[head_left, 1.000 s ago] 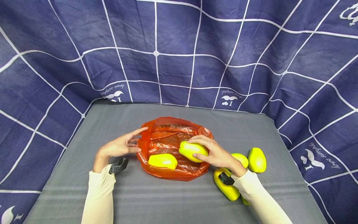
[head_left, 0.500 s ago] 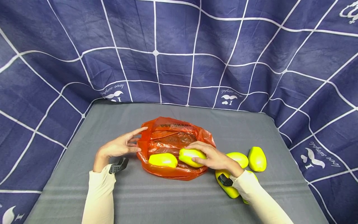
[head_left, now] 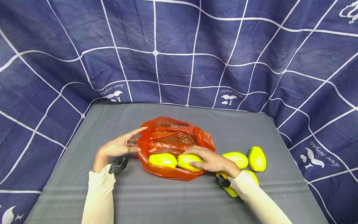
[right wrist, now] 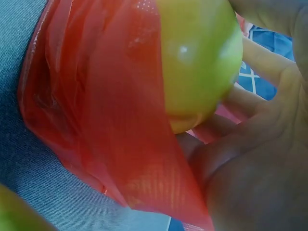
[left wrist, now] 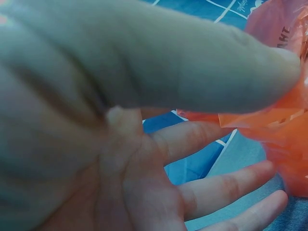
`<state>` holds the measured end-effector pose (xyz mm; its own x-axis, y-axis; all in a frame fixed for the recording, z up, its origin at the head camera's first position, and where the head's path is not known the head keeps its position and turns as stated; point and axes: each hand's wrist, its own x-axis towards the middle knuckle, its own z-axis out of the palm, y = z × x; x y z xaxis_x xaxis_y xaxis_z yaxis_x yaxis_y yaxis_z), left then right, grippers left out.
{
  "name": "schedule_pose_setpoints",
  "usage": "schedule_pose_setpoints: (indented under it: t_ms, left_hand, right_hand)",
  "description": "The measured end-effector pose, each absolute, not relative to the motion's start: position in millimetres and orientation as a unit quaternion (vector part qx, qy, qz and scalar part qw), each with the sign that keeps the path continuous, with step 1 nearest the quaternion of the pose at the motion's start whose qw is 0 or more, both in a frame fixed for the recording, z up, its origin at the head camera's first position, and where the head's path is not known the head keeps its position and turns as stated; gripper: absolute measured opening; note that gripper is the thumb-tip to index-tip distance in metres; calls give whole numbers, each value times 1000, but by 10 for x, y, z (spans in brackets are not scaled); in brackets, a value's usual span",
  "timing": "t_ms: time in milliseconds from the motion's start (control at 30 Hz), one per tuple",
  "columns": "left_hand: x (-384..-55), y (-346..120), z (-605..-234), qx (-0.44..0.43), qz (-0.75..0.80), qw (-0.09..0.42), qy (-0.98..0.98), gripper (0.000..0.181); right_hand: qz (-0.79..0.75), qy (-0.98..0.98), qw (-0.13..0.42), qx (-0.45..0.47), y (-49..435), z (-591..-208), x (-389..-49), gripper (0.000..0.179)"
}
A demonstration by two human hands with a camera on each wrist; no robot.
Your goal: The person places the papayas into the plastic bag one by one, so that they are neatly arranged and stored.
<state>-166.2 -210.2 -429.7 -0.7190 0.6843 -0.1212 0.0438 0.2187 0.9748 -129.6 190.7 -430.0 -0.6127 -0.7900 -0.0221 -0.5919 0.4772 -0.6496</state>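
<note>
A red plastic bag (head_left: 179,175) lies with its mouth open in the middle of the table in the head view. Inside, near its front edge, rests a smooth yellow-green fruit (head_left: 163,160). Beside it my right hand (head_left: 209,159) holds a second such fruit (head_left: 188,162), fingers over the far side and thumb on the near side. The right wrist view shows the bag's red film (right wrist: 120,96) covering part of the held fruit (right wrist: 202,57). My left hand (head_left: 117,146), fingers spread and fairly straight, touches the bag's left rim. In the left wrist view the thumb (left wrist: 216,67) reaches to the film.
Several more yellow-green fruits lie right of the bag, including one apart (head_left: 257,159) and one near the right wrist (head_left: 237,159). Others are partly hidden under the right forearm. A grey cloth (head_left: 156,202) covers the table, and a blue gridded curtain (head_left: 179,68) hangs behind.
My right hand has lowered the fruit toward the front of the bag, beside the other one. The bag's right rim shifted slightly. My left hand stays in place.
</note>
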Motion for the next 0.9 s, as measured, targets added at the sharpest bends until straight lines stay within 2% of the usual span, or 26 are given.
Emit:
schedule_pose_setpoints:
  t_ms: [333, 900]
  left_hand:
    - [-1663, -2102, -4292, 251, 574, 282, 727, 89]
    - [-1662, -2106, -4287, 252, 565, 277, 735, 88]
  right_hand:
    - [-291, 851, 180, -399, 1880, -4336, -1272, 42]
    - [-282, 856, 167, -400, 1859, -4289, -1258, 46]
